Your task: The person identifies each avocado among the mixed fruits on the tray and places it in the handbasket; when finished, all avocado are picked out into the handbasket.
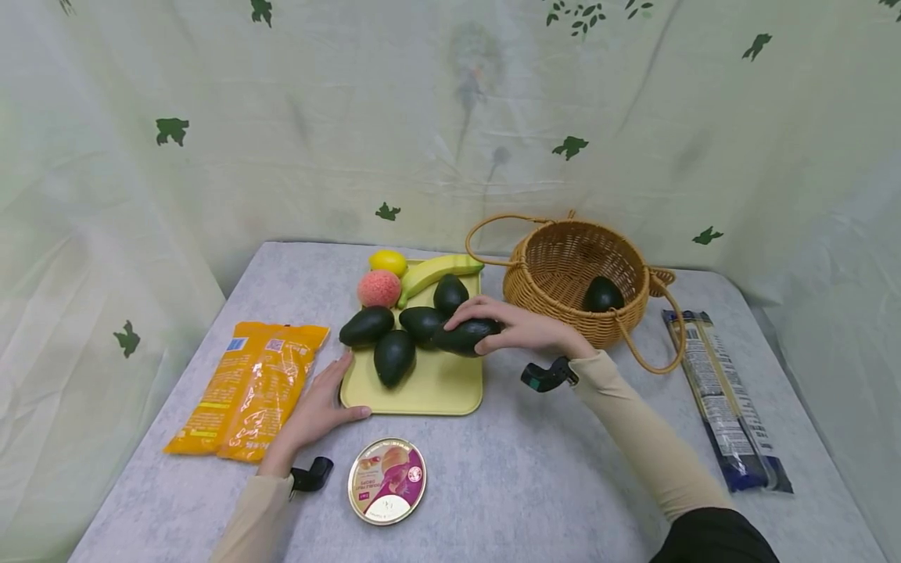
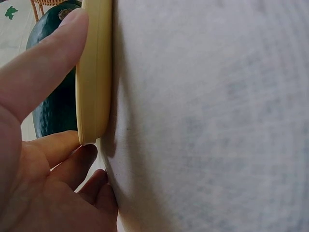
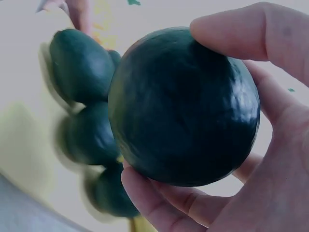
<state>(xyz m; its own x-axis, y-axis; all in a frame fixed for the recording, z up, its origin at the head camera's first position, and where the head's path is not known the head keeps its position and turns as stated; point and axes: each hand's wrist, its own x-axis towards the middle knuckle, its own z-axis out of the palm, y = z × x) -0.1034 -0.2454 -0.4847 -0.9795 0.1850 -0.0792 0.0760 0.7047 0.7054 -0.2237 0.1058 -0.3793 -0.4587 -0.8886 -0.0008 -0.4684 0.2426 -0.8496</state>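
My right hand [image 1: 514,324] grips a dark green avocado [image 3: 183,111], thumb on one side and fingers on the other, over the right part of the yellow tray [image 1: 443,391]. At the tray's near left corner, my left hand [image 1: 320,403] holds the edge, with the thumb along the front rim and the fingers at the left side. Several more avocados [image 1: 395,358] lie on the tray. Behind them are a banana [image 1: 439,270], a pink round fruit [image 1: 379,288] and a lemon [image 1: 388,263]. One avocado [image 1: 603,295] sits inside the wicker basket [image 1: 556,305].
An orange packet [image 1: 249,391] lies left of the tray. In front is a round tin [image 1: 387,481] with a purple and white lid. At the right lies a long dark package [image 1: 728,407], beside the basket's drooping handle [image 1: 651,363]. A patterned curtain [image 1: 394,117] hangs behind the table.
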